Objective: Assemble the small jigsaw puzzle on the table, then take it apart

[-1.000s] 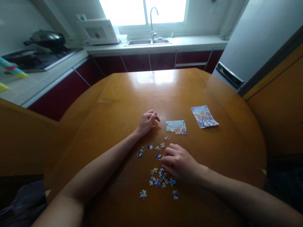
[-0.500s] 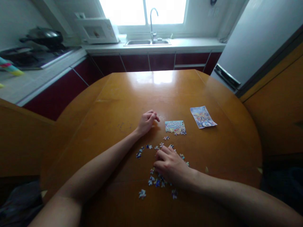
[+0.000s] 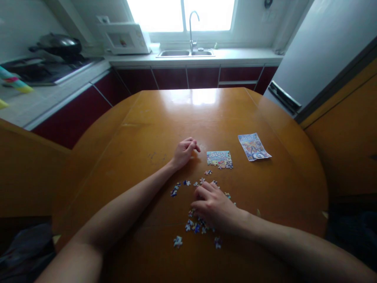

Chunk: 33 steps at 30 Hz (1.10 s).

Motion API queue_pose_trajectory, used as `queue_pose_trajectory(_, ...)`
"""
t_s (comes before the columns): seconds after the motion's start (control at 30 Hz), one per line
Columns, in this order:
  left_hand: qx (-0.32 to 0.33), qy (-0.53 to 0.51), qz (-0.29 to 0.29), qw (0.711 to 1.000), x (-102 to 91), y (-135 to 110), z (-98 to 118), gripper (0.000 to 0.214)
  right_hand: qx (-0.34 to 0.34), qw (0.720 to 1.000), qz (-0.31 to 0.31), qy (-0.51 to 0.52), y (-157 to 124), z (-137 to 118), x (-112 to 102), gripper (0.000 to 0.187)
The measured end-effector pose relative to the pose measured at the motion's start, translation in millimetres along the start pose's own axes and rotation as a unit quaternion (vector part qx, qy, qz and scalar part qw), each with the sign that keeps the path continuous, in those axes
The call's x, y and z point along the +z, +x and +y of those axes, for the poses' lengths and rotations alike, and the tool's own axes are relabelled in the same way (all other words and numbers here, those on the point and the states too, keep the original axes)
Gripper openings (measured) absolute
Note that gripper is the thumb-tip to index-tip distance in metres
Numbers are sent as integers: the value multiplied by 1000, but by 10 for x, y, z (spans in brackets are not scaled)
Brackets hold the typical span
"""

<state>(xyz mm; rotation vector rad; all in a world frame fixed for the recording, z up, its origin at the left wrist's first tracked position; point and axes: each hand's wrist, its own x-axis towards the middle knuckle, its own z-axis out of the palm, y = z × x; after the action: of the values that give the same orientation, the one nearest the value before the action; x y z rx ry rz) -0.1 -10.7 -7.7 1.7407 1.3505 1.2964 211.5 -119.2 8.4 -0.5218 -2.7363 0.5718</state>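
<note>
Blue-patterned puzzle pieces (image 3: 196, 228) lie around the right grip (image 3: 212, 205).

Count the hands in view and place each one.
2: the left hand is left of the partly built puzzle; the right hand is among loose pieces.

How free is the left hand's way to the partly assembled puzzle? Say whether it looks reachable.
Likely yes: the left hand is beside the partly assembled puzzle, with only tabletop showing between them.
</note>
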Motion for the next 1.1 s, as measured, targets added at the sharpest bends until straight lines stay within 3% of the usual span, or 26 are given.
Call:
queue_pose_trajectory(0.37,3,6,-4,1000,0,-1,9,52,-12,999,-37,-13,27,-31,11,9)
queue_pose_trajectory(0.5,7,5,-3,1000,-7,8,-4,49,-54,997,-42,31,41,13,20,15)
queue_pose_trajectory(0.6,13,7,-5,1000,-14,8,0,48,-64,995,-12,75,64,87,-47,11)
queue_pose_trajectory(0.83,38,39,-38,998,-10,-34,29,46,70,973,163,145,43,567,-350,15)
queue_pose_trajectory(0.97,121,124,-114,978,18,-77,75,35,172,952,202,153,-30,951,-454,14)
queue_pose_trajectory(1.1,178,185,-179,950,50,-111,145,18,194,950,197,143,-53,1126,-476,14)
